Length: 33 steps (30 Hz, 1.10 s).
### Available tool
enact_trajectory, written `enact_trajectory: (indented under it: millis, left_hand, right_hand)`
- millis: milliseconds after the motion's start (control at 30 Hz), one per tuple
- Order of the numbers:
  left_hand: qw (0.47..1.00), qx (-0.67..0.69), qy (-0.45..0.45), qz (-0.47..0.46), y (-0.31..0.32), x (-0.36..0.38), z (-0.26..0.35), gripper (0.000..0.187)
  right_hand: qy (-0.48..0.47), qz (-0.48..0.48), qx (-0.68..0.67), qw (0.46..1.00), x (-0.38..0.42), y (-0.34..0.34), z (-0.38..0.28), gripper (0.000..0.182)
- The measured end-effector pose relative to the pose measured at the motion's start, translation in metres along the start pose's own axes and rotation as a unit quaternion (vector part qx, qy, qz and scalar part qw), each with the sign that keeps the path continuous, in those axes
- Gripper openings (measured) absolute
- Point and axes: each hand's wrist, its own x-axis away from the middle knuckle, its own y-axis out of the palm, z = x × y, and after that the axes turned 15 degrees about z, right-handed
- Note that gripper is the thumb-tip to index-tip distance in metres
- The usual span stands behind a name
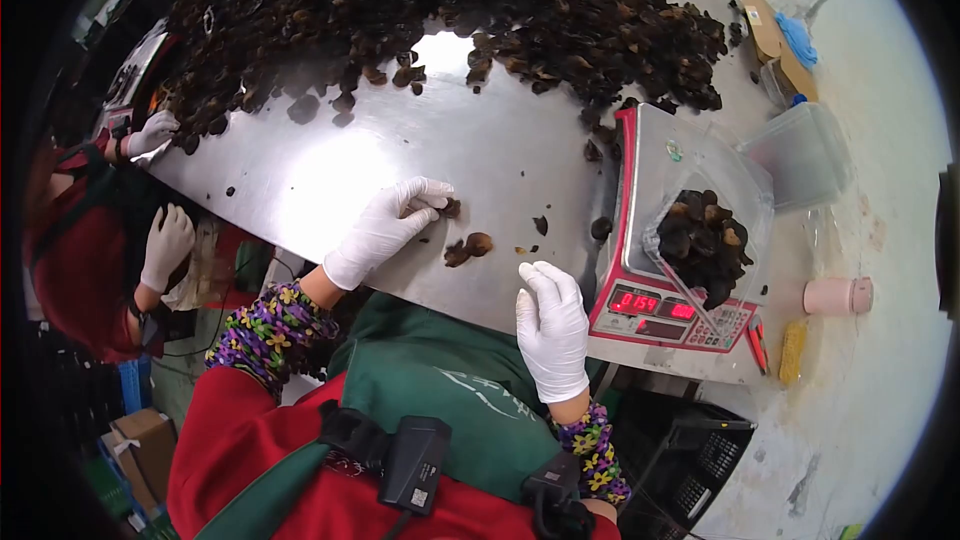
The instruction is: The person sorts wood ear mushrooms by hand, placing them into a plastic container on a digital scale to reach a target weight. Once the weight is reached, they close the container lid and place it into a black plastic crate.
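My left hand (pixel 385 232), in a white glove, reaches over the metal table with thumb and fingers drawn together. At its fingertips is a small dark brown piece of wood ear mushroom (pixel 452 208). Just to the right of that lie loose brown wood ear pieces (pixel 468 249). My right hand (pixel 554 332), gloved too, is at the table's front edge with its fingers slightly bent and apart, holding nothing. Beside it stands a red-rimmed digital scale (pixel 628 240) with lit red digits. A clear container (pixel 700 292) on the scale holds a heap of dark wood ear mushrooms (pixel 703 240).
A large pile of wood ear mushrooms (pixel 450 0) covers the far side of the metal table (pixel 400 140). At left, a co-worker's gloved hands (pixel 166 245) are visible. On the right are a clear plastic box (pixel 805 155), a pink cup (pixel 838 296) and a red-black cutter (pixel 757 343).
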Motion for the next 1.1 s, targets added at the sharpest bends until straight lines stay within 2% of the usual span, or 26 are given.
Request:
enact_trajectory:
  millis: [67, 267, 333, 433, 467, 500, 600, 633, 667, 700, 733, 767, 800, 833, 900, 967, 1000, 1033, 1067, 1100]
  left_hand:
    - [1.000, -0.001, -0.019, -0.001, -0.005, 0.004, 0.001, 0.029]
    - [0.997, -0.041, 0.029, 0.054, -0.007, 0.004, -0.002, 0.029]
    - [0.942, -0.237, 0.236, 0.042, -0.005, 0.002, 0.001, 0.030]
    - [0.917, -0.275, 0.282, 0.069, -0.001, 0.001, -0.006, 0.024]
    - [0.923, -0.267, 0.269, 0.068, -0.002, -0.001, -0.011, 0.016]
    - [0.923, -0.266, 0.269, 0.069, -0.003, -0.002, -0.012, 0.016]
    - [0.919, -0.271, 0.275, 0.086, -0.002, 0.000, -0.014, 0.012]
    - [0.938, -0.213, 0.251, 0.107, 0.001, 0.000, -0.014, 0.013]
    - [0.954, -0.153, 0.228, 0.123, 0.006, -0.001, -0.013, 0.014]
    - [0.955, -0.147, 0.231, 0.112, 0.011, 0.000, -0.002, 0.014]
    - [0.949, -0.138, 0.265, 0.104, 0.017, 0.004, 0.020, 0.015]
    - [0.941, -0.126, 0.300, 0.096, 0.024, 0.008, 0.036, 0.015]
    - [0.925, -0.117, 0.356, 0.067, 0.033, 0.010, 0.042, 0.019]
    - [0.925, -0.108, 0.361, 0.057, 0.041, 0.015, 0.052, 0.019]
    - [0.959, -0.019, 0.282, -0.006, 0.054, 0.028, 0.070, 0.022]
    - [0.968, 0.003, 0.248, -0.029, 0.061, 0.035, 0.074, 0.021]
    - [0.970, 0.064, 0.233, -0.031, 0.065, 0.038, 0.076, 0.021]
    - [0.968, 0.122, 0.215, -0.030, 0.066, 0.041, 0.076, 0.021]
    - [0.971, 0.078, 0.223, -0.023, 0.058, 0.041, 0.073, 0.022]
    - [0.973, 0.072, 0.221, -0.017, 0.052, 0.040, 0.069, 0.022]
  right_hand:
    - [-0.001, -0.001, -0.012, 1.000, -0.001, 0.005, 0.002, 0.031]
    - [-0.034, -0.010, 0.026, 0.999, -0.021, 0.036, 0.002, 0.033]
    - [-0.061, -0.036, 0.076, 0.995, -0.025, 0.052, 0.006, 0.036]
    - [-0.096, -0.061, 0.156, 0.981, -0.025, 0.070, 0.003, 0.034]
    - [-0.102, -0.065, 0.155, 0.981, -0.024, 0.074, 0.006, 0.030]
    - [-0.103, -0.066, 0.155, 0.980, -0.024, 0.074, 0.007, 0.030]
    - [-0.061, -0.054, 0.149, 0.985, -0.020, 0.067, 0.008, 0.031]
    - [0.021, -0.035, 0.019, 0.999, -0.020, 0.062, 0.006, 0.030]
    - [0.105, -0.011, -0.109, 0.988, -0.020, 0.055, 0.005, 0.030]
    - [0.110, -0.004, -0.101, 0.989, -0.025, 0.046, -0.005, 0.030]
    - [0.242, -0.035, -0.280, 0.928, -0.033, 0.036, -0.020, 0.029]
    - [0.357, -0.058, -0.446, 0.818, -0.036, 0.030, -0.027, 0.027]
    - [0.362, -0.082, -0.479, 0.795, -0.035, 0.028, -0.027, 0.024]
    - [0.358, -0.049, -0.534, 0.765, -0.031, 0.032, -0.026, 0.025]
    - [0.358, -0.013, -0.561, 0.746, -0.030, 0.018, -0.027, 0.026]
    - [0.361, 0.050, -0.489, 0.792, -0.035, -0.005, -0.036, 0.027]
    - [0.309, 0.080, -0.427, 0.846, -0.040, -0.020, -0.037, 0.026]
    - [0.281, 0.108, -0.426, 0.853, -0.043, -0.036, -0.036, 0.024]
    - [0.269, 0.122, -0.356, 0.886, -0.051, -0.062, -0.043, 0.026]
    - [0.171, 0.180, -0.251, 0.935, -0.055, -0.078, -0.035, 0.029]
